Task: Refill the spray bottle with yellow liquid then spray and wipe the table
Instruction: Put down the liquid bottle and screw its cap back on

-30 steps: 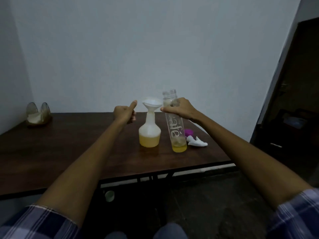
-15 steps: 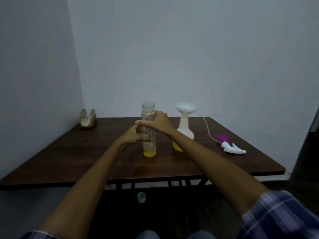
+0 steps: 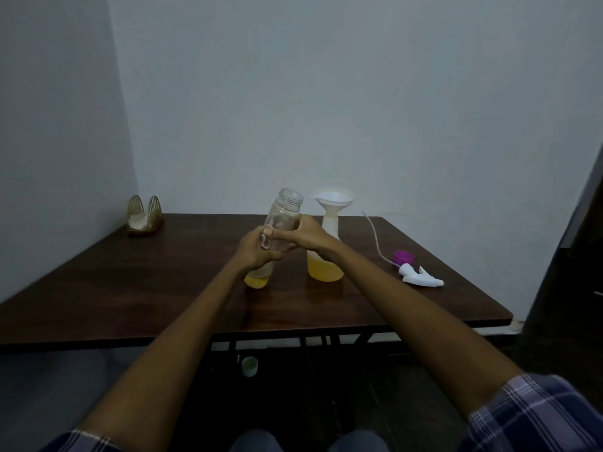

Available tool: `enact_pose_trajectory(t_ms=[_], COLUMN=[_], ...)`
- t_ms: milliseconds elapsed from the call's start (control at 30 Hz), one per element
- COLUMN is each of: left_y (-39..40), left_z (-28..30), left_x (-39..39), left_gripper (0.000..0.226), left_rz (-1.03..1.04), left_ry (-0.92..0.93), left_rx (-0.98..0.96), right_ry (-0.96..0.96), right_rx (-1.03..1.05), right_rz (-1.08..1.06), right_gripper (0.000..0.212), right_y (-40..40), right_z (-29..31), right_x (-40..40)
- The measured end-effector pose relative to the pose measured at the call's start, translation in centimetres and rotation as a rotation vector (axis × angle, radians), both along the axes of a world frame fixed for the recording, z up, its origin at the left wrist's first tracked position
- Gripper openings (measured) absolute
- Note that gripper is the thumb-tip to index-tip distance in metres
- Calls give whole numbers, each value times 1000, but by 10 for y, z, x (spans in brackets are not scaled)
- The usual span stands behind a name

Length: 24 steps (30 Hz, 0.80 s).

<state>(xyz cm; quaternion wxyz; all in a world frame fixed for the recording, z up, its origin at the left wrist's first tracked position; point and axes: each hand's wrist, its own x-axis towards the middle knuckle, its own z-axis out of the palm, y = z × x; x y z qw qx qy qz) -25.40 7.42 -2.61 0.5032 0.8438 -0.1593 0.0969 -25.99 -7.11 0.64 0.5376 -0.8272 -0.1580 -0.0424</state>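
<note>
A clear plastic bottle (image 3: 283, 213) with a little yellow liquid at its bottom is tilted to the right, its open mouth up. My left hand (image 3: 256, 251) grips its lower body and my right hand (image 3: 301, 234) holds its middle from the right. Just right of it stands the white spray bottle (image 3: 326, 270), part full of yellow liquid, with a white funnel (image 3: 333, 199) in its neck. The white spray head (image 3: 421, 278) with its thin tube lies on the dark wooden table (image 3: 130, 288) at the right.
A purple cap (image 3: 403, 257) lies behind the spray head. A gold napkin holder (image 3: 144, 216) stands at the table's far left corner. A small pale cup (image 3: 249, 366) sits on the floor under the table. A dark doorway is at the right.
The clear bottle has moved from right of the spray bottle to its left. My left hand has taken hold of it and it now tilts right. The view has swung left.
</note>
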Motion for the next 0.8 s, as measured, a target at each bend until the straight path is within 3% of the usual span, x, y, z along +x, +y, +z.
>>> enact_pose_trajectory(t_ms=[100,267,400,533,667,800], left_y=[3,8,-6,-23,-26,-24], left_z=[-1,-8,-17,-25,-30,-34], left_x=[2,16,22,21,27,34], left_gripper=[50,47,59,49,37,36], left_rz=[86,260,378,435,421,385], left_ry=[15,60,24,-79,-129,-141], left_rx=[-27,-91,-153,-317,-366,-389], right_ry=[71,102,-29,-196,33,181], right_rx=[95,-190,-304,-441,-692,-597], right_rz=[27,42,-279,-730,-819,-867], right_gripper=[64,19,30,17,50,69], right_y=[-15,-63,-122,-175,-210,-227], right_z=[-2,-5,-13,-32,-55,-72], right_x=[-9,-23,-18,-1,19,34])
